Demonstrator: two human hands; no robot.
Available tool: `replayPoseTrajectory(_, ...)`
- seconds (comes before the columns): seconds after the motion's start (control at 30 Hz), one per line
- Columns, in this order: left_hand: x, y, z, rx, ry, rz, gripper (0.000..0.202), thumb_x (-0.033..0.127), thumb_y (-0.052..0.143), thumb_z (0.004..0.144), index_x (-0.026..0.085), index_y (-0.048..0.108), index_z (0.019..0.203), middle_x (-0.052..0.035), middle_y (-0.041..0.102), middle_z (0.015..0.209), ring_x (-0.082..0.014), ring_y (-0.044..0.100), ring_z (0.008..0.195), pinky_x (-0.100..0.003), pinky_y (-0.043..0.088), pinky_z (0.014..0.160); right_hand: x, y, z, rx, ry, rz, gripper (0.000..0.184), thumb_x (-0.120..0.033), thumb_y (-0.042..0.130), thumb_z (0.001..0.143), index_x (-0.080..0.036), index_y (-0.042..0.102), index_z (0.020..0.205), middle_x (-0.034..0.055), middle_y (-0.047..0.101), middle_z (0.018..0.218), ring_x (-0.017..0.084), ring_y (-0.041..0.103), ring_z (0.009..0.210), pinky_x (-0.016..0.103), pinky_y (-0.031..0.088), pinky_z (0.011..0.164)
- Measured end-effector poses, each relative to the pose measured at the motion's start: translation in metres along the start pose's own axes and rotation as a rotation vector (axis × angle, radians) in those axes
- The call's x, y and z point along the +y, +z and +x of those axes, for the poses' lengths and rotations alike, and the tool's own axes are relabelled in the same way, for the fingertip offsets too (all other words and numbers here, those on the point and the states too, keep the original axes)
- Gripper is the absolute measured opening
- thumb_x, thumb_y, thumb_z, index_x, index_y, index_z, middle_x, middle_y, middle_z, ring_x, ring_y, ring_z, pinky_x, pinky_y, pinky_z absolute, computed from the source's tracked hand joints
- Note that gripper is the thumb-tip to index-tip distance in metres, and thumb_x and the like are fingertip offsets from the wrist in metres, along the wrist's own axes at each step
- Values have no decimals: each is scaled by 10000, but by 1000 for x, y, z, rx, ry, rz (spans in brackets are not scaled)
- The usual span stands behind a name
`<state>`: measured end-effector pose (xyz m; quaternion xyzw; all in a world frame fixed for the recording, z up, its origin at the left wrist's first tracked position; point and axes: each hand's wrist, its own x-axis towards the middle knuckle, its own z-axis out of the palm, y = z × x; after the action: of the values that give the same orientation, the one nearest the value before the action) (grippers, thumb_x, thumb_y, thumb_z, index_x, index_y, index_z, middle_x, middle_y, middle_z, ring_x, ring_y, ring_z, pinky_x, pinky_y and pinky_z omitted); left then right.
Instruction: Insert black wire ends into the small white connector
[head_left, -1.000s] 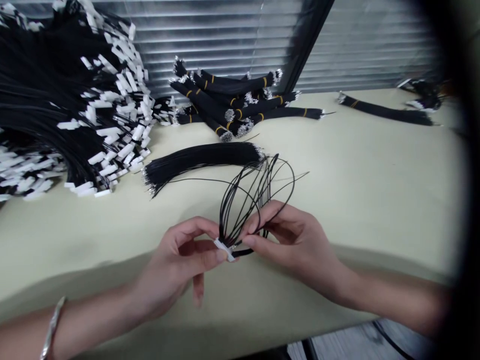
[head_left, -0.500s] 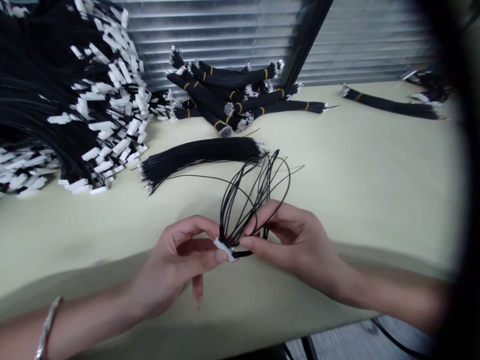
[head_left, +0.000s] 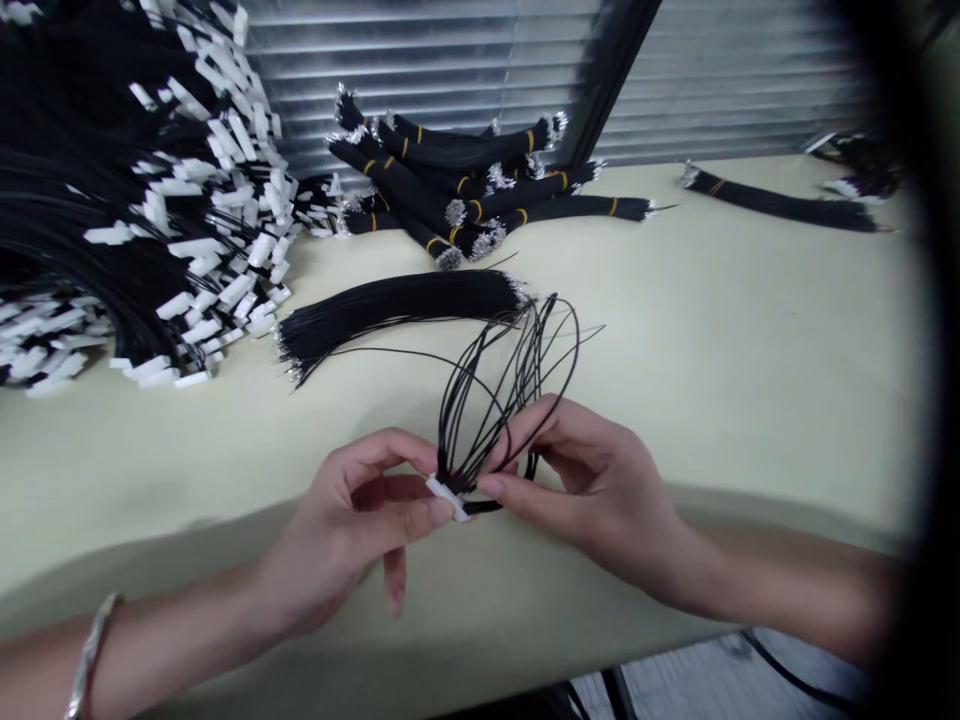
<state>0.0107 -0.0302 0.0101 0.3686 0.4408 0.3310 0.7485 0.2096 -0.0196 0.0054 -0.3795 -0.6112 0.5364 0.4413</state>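
Between the thumb and fingers of my left hand (head_left: 367, 515) is a small white plug connector (head_left: 448, 498). Several thin black wires (head_left: 457, 410) run out of it and loop upward and away to the right. My right hand (head_left: 585, 480) pinches black wire just to the right of the connector, its thumb and index fingertip close together. Exactly which wire sits in that pinch is hard to make out. Beyond the hands lies a loose bundle of black wires (head_left: 397, 300) with silvery ends, and the looped wires reach its right end.
At the left rises a big heap of black wires with white connectors (head_left: 187, 250). Banded black wire bundles (head_left: 465, 185) are piled by the blinds (head_left: 420, 50). Another bundle (head_left: 780, 203) lies at the back right of the pale table (head_left: 750, 380).
The whole view has shifted very slightly. My right fingers have moved a tiny bit closer to the connector; both hands keep their grip.
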Motion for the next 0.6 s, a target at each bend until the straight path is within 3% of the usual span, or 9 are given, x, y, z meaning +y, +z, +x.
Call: replayPoseTrajectory(0.6, 0, -1, 1, -26, 3, 20, 159, 176, 714, 750, 209, 581, 829, 29, 661, 738, -19, 452, 350, -91, 441, 289, 0, 1, 0, 20, 24, 14, 185, -100, 728, 718, -197, 581, 774, -23, 608, 787, 98, 598, 728, 213, 493, 673)
